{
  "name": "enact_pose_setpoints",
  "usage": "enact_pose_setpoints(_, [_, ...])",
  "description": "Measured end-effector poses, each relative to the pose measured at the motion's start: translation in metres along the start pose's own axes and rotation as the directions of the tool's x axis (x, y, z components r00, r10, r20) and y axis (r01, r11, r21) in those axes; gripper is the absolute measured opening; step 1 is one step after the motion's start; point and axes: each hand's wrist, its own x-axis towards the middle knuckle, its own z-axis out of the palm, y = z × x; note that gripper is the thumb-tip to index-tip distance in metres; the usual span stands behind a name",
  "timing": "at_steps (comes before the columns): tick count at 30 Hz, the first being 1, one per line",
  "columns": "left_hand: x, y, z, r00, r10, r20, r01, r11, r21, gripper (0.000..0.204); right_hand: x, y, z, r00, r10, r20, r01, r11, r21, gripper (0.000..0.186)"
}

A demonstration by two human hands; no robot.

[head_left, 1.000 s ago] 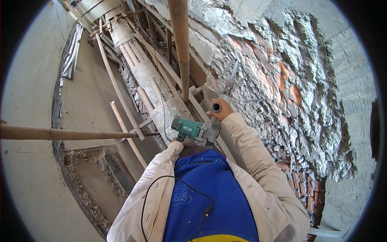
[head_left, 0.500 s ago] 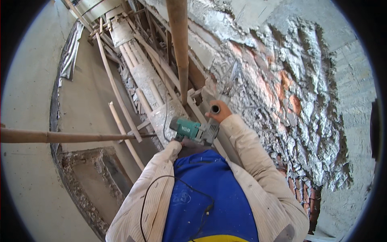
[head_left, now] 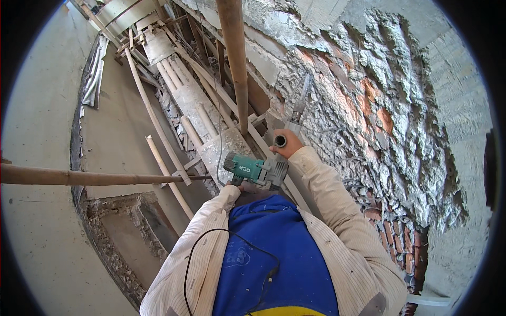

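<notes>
A green and grey demolition hammer lies across in front of my body, angled up to the right. My right hand is closed around its side handle, whose round dark end faces up. Low at the tool's rear is my left hand, mostly hidden by the sleeve and the tool body, with its fingers around the rear grip. From the hammer's nose a metal chisel reaches to the rough, chipped wall, where grey mortar and patches of orange brick show. Whether the tip touches the wall, I cannot tell.
An upright bamboo pole stands just beyond the hammer. Another bamboo pole crosses from the left. Dusty scaffold boards run away at upper left above rubble. A thin black cable loops over my blue shirt.
The view has shifted slightly, so more exposed brick shows at lower right. The chisel looks sharper than before. Both hands keep their hold on the hammer.
</notes>
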Motion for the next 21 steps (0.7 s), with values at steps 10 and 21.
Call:
enact_pose_setpoints(10, [-0.001, -0.035, 0.004, 1.000, -0.001, -0.012, 0.002, 0.999, 0.049, 0.088, -0.037, -0.022, 0.013, 0.995, 0.016, -0.101, -0.012, 0.999, 0.045, 0.040])
enact_pose_setpoints(21, [0.020, -0.081, 0.045, 0.995, -0.067, -0.076, 0.090, 0.928, 0.361, 0.096, -0.079, -0.024, 0.010, 0.946, 0.282, 0.158, -0.279, 0.959, -0.039, 0.039])
